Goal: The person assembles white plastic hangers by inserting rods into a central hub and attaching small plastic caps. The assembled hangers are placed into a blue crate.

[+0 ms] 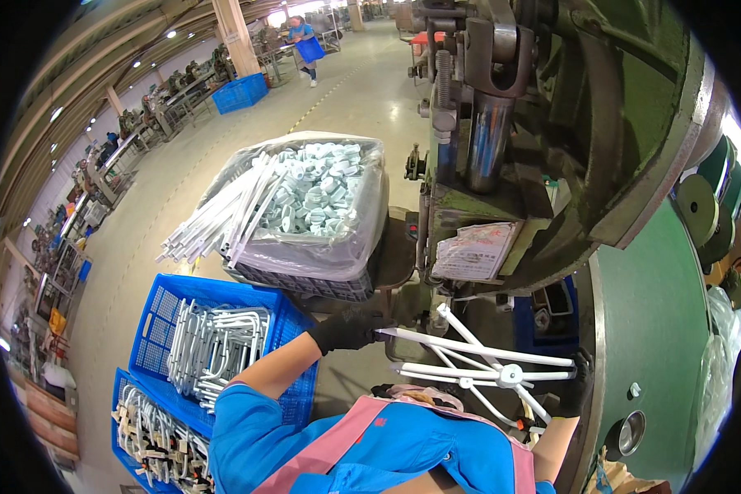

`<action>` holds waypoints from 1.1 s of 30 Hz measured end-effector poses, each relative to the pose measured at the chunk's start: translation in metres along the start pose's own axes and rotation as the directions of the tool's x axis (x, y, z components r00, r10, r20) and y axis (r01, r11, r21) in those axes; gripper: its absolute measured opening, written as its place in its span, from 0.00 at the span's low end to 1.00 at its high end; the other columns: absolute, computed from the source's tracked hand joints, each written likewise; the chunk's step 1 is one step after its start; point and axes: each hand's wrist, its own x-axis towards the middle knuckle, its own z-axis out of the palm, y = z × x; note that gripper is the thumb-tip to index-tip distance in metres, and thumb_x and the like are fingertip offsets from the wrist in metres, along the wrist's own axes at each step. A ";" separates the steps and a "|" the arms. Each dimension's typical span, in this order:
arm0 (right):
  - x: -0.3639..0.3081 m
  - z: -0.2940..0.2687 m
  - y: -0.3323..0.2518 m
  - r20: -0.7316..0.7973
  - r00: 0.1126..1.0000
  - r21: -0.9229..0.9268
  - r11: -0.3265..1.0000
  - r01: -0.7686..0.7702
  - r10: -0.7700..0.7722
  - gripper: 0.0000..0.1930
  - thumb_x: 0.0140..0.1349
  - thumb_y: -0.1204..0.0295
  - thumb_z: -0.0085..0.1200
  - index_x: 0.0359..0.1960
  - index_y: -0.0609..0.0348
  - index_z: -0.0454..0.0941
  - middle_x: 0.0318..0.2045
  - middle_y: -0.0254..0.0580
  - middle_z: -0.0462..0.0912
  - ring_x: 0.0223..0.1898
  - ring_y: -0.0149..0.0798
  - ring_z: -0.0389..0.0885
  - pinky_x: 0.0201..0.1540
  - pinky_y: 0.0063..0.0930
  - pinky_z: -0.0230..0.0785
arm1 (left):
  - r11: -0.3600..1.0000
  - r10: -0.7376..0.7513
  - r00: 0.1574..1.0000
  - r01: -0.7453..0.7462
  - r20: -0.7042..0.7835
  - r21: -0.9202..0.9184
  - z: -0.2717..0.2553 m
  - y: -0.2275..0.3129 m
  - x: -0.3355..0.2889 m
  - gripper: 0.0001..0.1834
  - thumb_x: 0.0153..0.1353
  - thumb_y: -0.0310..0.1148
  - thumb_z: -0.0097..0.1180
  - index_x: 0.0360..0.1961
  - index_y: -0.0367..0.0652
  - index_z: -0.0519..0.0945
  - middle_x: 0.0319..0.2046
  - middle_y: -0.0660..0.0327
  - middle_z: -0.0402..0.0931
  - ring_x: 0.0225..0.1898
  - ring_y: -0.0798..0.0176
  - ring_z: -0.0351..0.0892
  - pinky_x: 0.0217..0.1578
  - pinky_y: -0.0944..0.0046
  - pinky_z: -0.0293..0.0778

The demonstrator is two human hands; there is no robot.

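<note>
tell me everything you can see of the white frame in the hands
The white frame is made of slim, straight tubes, smooth and perhaps painted metal. Several cross or meet near a round white hub on its right half, and a smaller round piece sits left of that. It is held crossways before the person's chest, left of the green table. The gloved left hand grips its left end; the gloved right hand is at its right end, its grip partly hidden.
</note>
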 end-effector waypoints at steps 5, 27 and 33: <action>-0.006 -0.020 -0.004 0.125 0.991 -0.253 0.964 0.083 -0.052 0.15 0.62 0.67 0.52 0.48 0.59 0.76 0.47 0.42 0.76 0.47 0.38 0.75 0.52 0.33 0.68 | 0.840 -0.300 0.734 0.506 0.610 -0.196 -0.042 0.013 0.045 0.21 0.57 0.44 0.60 0.52 0.52 0.78 0.26 0.56 0.79 0.27 0.63 0.78 0.31 0.62 0.73; -0.104 0.080 -0.149 0.527 0.803 -0.821 0.080 0.566 -0.278 0.21 0.66 0.64 0.48 0.58 0.60 0.66 0.46 0.52 0.74 0.47 0.48 0.73 0.51 0.39 0.66 | 0.923 -0.031 0.987 0.089 0.157 -0.374 0.072 0.042 0.063 0.26 0.53 0.32 0.60 0.56 0.51 0.75 0.46 0.51 0.78 0.47 0.45 0.76 0.47 0.52 0.72; -0.101 0.065 -0.136 0.459 0.821 -0.838 0.140 0.527 -0.341 0.20 0.66 0.64 0.47 0.56 0.59 0.66 0.44 0.51 0.74 0.45 0.46 0.73 0.48 0.38 0.65 | 0.912 -0.046 0.995 0.077 0.086 -0.403 0.077 0.043 0.065 0.24 0.50 0.33 0.61 0.52 0.49 0.78 0.39 0.51 0.79 0.41 0.44 0.78 0.40 0.51 0.74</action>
